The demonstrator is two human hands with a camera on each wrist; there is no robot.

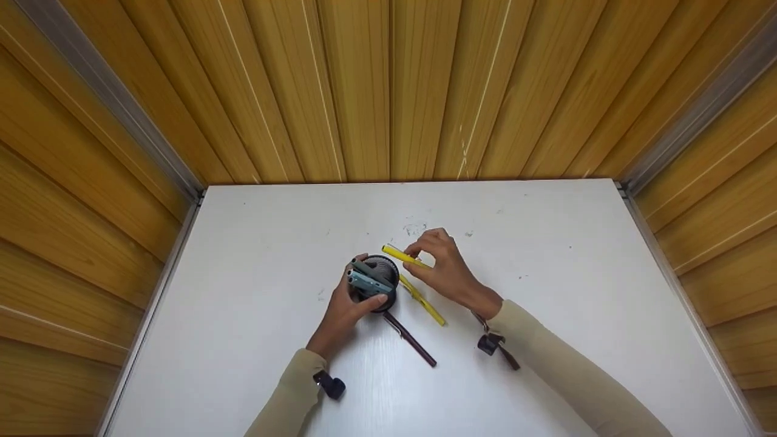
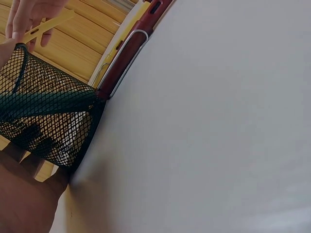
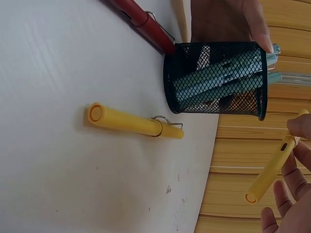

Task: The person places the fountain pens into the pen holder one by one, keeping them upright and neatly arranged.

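Observation:
A black mesh pen cup [image 1: 381, 280] [image 2: 46, 121] [image 3: 216, 79] stands on the white table [image 1: 255, 291], with teal pens [image 1: 367, 279] [image 3: 214, 77] sticking out of it. My left hand [image 1: 347, 306] grips the cup's side. Just right of the rim, my right hand [image 1: 438, 264] pinches a yellow pen [image 1: 402, 256] [image 3: 276, 162] in the air. A second yellow pen [image 1: 423, 298] [image 3: 133, 122] lies on the table beside the cup. A dark red pen [image 1: 410, 340] [image 2: 127, 48] [image 3: 141, 22] lies against the cup's base.
Wood-panelled walls [image 1: 388, 85] close in the table on three sides, with metal corner strips [image 1: 109, 97]. Bare tabletop spreads left and right of the hands. Small dark wrist-camera mounts [image 1: 489, 343] hang at both sleeves.

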